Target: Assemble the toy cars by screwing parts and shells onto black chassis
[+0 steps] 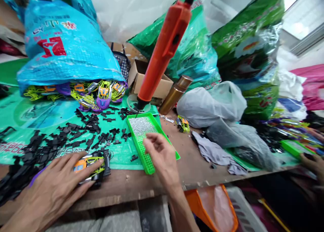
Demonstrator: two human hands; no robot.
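My left hand [54, 184] lies flat, fingers spread, pressing a yellow-and-orange plastic toy car body [89, 164] onto the wooden desk [131, 186] near its front edge; the car's long axis runs left to right. My right hand [162, 154] hovers over the green perforated plastic tray of small silver screws [145, 137], fingertips pinched together; I cannot tell whether they hold a screw. Bare desk lies open right of the tray.
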